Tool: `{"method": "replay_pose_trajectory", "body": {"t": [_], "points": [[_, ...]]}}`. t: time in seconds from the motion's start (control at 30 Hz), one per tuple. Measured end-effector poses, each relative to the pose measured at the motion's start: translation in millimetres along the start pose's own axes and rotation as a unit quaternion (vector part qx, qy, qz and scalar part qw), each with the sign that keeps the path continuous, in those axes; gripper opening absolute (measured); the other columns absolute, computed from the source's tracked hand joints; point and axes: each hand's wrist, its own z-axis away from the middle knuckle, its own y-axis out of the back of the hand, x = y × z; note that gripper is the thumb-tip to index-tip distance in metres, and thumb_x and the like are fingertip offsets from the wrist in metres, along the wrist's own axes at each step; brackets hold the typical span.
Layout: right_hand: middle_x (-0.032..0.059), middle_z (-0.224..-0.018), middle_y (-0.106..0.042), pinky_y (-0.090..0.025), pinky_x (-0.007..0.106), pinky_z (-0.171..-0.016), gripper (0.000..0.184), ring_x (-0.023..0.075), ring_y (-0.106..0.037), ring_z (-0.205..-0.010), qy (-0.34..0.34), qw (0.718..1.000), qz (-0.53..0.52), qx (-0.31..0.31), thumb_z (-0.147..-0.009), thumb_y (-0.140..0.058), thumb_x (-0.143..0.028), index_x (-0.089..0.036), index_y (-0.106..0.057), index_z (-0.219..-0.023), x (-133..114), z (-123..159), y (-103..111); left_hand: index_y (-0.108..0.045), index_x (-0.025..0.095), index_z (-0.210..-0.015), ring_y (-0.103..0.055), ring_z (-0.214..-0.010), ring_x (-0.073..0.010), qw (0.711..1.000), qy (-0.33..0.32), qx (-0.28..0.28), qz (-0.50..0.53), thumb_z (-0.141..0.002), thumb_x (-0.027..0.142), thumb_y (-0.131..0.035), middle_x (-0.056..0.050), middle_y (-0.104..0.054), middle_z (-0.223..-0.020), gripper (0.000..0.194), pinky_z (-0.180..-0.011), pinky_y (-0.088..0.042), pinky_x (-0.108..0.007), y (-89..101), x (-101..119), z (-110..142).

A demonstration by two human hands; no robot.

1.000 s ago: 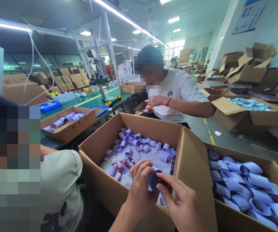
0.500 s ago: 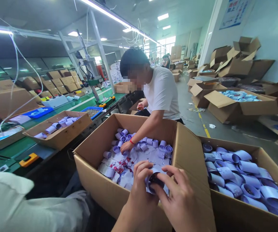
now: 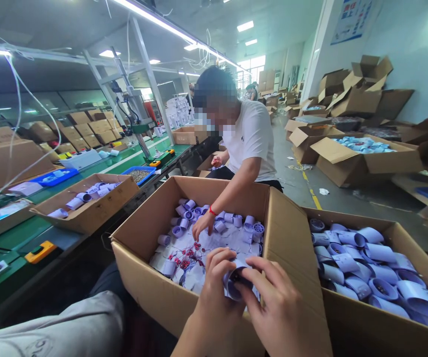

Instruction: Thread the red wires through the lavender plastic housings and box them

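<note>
Together my left hand [image 3: 217,287] and right hand [image 3: 276,307] gripped a paper-wrapped tube [image 3: 236,282] over the cardboard box [image 3: 154,223], near a co-worker's hand [image 3: 202,225].

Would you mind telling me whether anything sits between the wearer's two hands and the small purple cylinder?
Nothing visible does. The left hand and right hand both grip the purple cylinder directly, above the near edge of the open cardboard box.

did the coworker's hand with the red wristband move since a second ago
Yes. The co-worker's hand has come down from chest height into the open cardboard box, and now rests on the small rolls near its far wall.
</note>
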Motion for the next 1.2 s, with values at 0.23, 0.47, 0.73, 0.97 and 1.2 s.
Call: {"method": "replay_pose_trajectory", "body": {"t": [0.23,0.47,0.73,0.97,1.2], "points": [[0.007,-0.092,-0.071,-0.052,0.034,-0.067,0.016,0.0225,-0.067,-0.079,0.028,0.998,0.056,-0.012,-0.092,-0.052,-0.022,-0.023,-0.066,-0.086,-1,-3,5,-0.042,0.023,-0.115,-0.052,-0.108,-0.0224,0.999,0.023,-0.024,0.043,-0.07,0.005,-0.054,-0.009,-0.055,-0.109,0.05,-0.092,-0.049,-0.04,-1.7,2,2],[0.0026,-0.086,-0.075,-0.05,0.029,-0.064,0.04,0.0174,-0.067,-0.075,0.038,0.995,0.084,0.037,-0.098,-0.036,-0.015,-0.022,-0.068,-0.075,-10,-11,4,-0.044,0.021,-0.112,-0.053,-0.103,-0.0225,0.993,0.035,-0.086,0.069,-0.068,0.003,-0.052,-0.009,-0.056,-0.105,0.049,-0.09,-0.049,-0.039,3.6,9,-6],[0.005,-0.097,-0.076,-0.052,0.033,-0.07,0.037,0.0211,-0.065,-0.083,0.027,0.993,0.093,0.061,-0.095,-0.039,-0.01,-0.019,-0.072,-0.079,-5,4,-15,-0.045,0.022,-0.116,-0.05,-0.105,-0.0234,0.99,0.022,-0.127,0.062,-0.065,0.003,-0.055,-0.009,-0.058,-0.108,0.056,-0.093,-0.047,-0.039,5.3,6,-6],[0.0049,-0.1,-0.076,-0.059,0.034,-0.066,0.037,0.0218,-0.069,-0.081,0.045,0.997,0.052,0.025,-0.1,-0.037,-0.026,-0.021,-0.07,-0.085,0,-7,-5,-0.047,0.026,-0.109,-0.054,-0.103,-0.0182,0.974,0.138,-0.079,0.162,-0.063,0.002,-0.055,-0.003,-0.054,-0.108,0.052,-0.091,-0.046,-0.032,7.0,3,-3],[0.0074,-0.125,-0.067,-0.055,0.021,-0.09,0.051,0.0164,-0.066,-0.111,0.05,0.991,-0.098,-0.071,-0.096,-0.045,-0.053,-0.022,-0.049,-0.135,17,-9,18,-0.049,0.032,-0.12,-0.061,-0.1,-0.0171,0.904,0.292,-0.07,0.305,-0.073,0.015,-0.074,-0.001,-0.057,-0.118,0.056,-0.086,-0.05,-0.026,9.1,7,-1]]}}
